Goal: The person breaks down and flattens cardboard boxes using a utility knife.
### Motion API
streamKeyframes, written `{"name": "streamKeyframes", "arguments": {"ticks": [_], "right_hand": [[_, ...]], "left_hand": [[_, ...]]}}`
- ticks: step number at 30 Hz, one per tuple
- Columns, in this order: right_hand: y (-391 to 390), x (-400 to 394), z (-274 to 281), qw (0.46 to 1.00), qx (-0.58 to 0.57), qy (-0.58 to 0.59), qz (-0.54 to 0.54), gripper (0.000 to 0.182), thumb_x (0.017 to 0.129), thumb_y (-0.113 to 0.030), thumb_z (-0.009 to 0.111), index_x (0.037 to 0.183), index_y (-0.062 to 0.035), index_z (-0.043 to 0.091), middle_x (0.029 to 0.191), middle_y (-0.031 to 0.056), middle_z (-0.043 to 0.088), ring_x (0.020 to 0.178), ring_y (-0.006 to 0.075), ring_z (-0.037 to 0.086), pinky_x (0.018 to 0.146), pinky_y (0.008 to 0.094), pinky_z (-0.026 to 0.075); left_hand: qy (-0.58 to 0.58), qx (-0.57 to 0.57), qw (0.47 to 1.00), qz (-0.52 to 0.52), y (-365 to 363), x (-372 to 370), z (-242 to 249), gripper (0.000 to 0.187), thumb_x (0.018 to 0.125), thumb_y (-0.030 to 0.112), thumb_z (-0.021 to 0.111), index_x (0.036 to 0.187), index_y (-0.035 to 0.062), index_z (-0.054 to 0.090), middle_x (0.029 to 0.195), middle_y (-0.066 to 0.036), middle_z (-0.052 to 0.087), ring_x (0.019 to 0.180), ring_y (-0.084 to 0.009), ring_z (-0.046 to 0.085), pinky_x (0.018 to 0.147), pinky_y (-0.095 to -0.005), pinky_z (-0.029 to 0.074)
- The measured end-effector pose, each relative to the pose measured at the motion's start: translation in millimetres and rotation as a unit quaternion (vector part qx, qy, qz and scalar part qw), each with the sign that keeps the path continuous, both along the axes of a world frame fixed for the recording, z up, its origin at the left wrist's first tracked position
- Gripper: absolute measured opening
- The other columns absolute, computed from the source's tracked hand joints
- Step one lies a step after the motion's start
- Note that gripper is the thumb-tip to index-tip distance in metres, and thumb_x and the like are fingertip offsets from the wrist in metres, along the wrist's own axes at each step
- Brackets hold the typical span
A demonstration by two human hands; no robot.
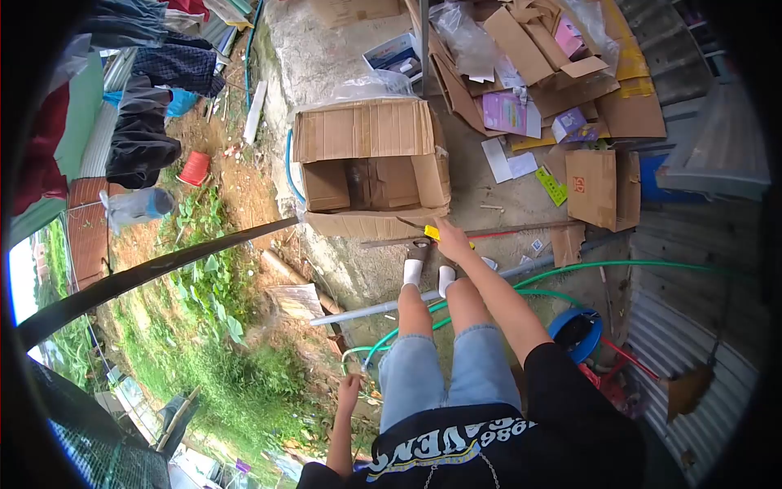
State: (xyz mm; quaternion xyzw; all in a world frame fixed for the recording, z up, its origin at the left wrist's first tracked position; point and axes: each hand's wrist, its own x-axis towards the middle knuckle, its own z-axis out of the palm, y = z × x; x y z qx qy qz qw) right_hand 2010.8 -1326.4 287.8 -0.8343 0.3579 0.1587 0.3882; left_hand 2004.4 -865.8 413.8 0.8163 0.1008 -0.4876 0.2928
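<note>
My right hand (453,240) is closed around a yellow utility knife (432,233). Its dark, thin blade points left, toward the near flap of a large open cardboard box (362,138). The box lies on the concrete in front of my feet, its opening facing me and its inside showing bare cardboard. My left hand (349,393) hangs low at my left side with curled fingers, apart from the box, and nothing shows in it.
Flattened cardboard (521,49) and plastic are heaped at the back right. A smaller box (592,189) stands in front of them. A grey pipe (358,311) and a green hose (652,263) cross near my legs. A dark pole (163,262) slants across the left, above weeds.
</note>
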Motion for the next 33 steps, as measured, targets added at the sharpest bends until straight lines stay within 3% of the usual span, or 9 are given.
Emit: {"name": "streamKeyframes", "arguments": {"ticks": [5, 9, 11, 16, 18, 22, 28, 30, 33], "right_hand": [[4, 55, -130, 0.991, 0.006, 0.052, 0.126, 0.059, 0.07, -0.004, 0.056, 0.124, -0.0042, 0.034, 0.121, 0.0151, 0.043, 0.096, 0.034, 0.052, 0.079, 0.0423, 0.043], [26, 54, -203, 0.992, 0.031, 0.072, 0.099, 0.05, 0.069, -0.003, 0.057, 0.116, -0.0039, 0.041, 0.106, 0.0161, 0.053, 0.093, 0.0343, 0.053, 0.08, 0.0428, 0.043], [28, 49, -212, 0.995, -0.009, 0.047, 0.088, 0.036, 0.068, -0.001, 0.055, 0.103, -0.0021, 0.048, 0.096, 0.0156, 0.056, 0.086, 0.0336, 0.055, 0.075, 0.0426, 0.045], [7, 66, -139, 0.99, -0.13, -0.042, 0.045, 0.025, 0.066, 0.003, 0.051, 0.091, -0.0003, 0.049, 0.089, 0.0157, 0.056, 0.072, 0.0332, 0.058, 0.062, 0.0409, 0.048], [-7, 71, -89, 0.983, -0.153, -0.098, 0.037, 0.026, 0.065, 0.003, 0.051, 0.09, -0.0011, 0.049, 0.085, 0.014, 0.054, 0.067, 0.0331, 0.058, 0.059, 0.0401, 0.049], [-41, 75, 20, 0.968, -0.192, -0.158, 0.015, 0.028, 0.063, 0.003, 0.052, 0.09, -0.0023, 0.048, 0.085, 0.0136, 0.051, 0.064, 0.0339, 0.057, 0.057, 0.0409, 0.048], [-50, -6, 149, 0.973, -0.196, -0.119, -0.024, 0.023, 0.064, 0.002, 0.054, 0.085, -0.0046, 0.048, 0.083, 0.0106, 0.05, 0.068, 0.0318, 0.058, 0.058, 0.0409, 0.048], [-39, -58, 183, 0.973, -0.193, -0.122, -0.015, 0.023, 0.065, 0.001, 0.052, 0.087, -0.0055, 0.049, 0.084, 0.0099, 0.05, 0.069, 0.0314, 0.057, 0.06, 0.0414, 0.047], [7, -140, 244, 0.97, -0.172, -0.162, -0.048, 0.022, 0.064, 0.003, 0.05, 0.085, -0.0054, 0.051, 0.083, 0.0095, 0.051, 0.068, 0.0302, 0.057, 0.059, 0.0395, 0.047]], "left_hand": [[0.13, 0.13, 0.982, 0.044, 65, -96, -4, 0.022, 0.081, 0.018, 0.048, 0.084, -0.0004, 0.059, 0.062, -0.005, 0.056, 0.057, -0.0119, 0.052, 0.054, -0.0245, 0.042], [0.183, 0.155, 0.969, 0.067, 74, -146, -6, 0.025, 0.082, 0.021, 0.046, 0.09, 0.0011, 0.059, 0.066, -0.009, 0.059, 0.059, -0.0158, 0.056, 0.06, -0.0275, 0.044], [0.2, 0.171, 0.965, -0.02, 69, -149, -15, 0.027, 0.082, 0.021, 0.045, 0.092, 0.0001, 0.058, 0.068, -0.012, 0.059, 0.063, -0.0188, 0.057, 0.063, -0.0303, 0.044], [0.112, 0.067, 0.991, -0.039, 39, -95, -10, 0.025, 0.083, 0.018, 0.045, 0.093, -0.0025, 0.055, 0.081, -0.015, 0.059, 0.072, -0.0194, 0.057, 0.067, -0.029, 0.043], [0.057, 0.063, 0.996, -0.036, -30, -26, 29, 0.021, 0.083, 0.015, 0.046, 0.092, -0.0006, 0.057, 0.073, -0.008, 0.058, 0.068, -0.0121, 0.054, 0.063, -0.0255, 0.043], [-0.039, -0.032, 0.998, -0.02, -32, 59, 28, 0.018, 0.085, 0.012, 0.045, 0.09, -0.0007, 0.056, 0.069, -0.006, 0.056, 0.063, -0.0105, 0.052, 0.059, -0.0238, 0.041], [-0.137, -0.129, 0.978, -0.087, -81, 154, 42, 0.018, 0.086, 0.013, 0.044, 0.088, 0.0, 0.055, 0.073, -0.006, 0.056, 0.066, -0.013, 0.054, 0.061, -0.0246, 0.043], [-0.15, -0.124, 0.977, -0.089, -111, 169, 39, 0.023, 0.088, 0.02, 0.043, 0.092, -0.0002, 0.054, 0.077, -0.007, 0.056, 0.068, -0.0133, 0.054, 0.063, -0.0275, 0.044], [0.011, -0.058, 0.998, 0.026, -177, 169, 48, 0.077, 0.076, 0.056, 0.049, 0.127, 0.0046, 0.023, 0.121, -0.021, 0.038, 0.1, -0.0309, 0.049, 0.073, -0.042, 0.045]]}}
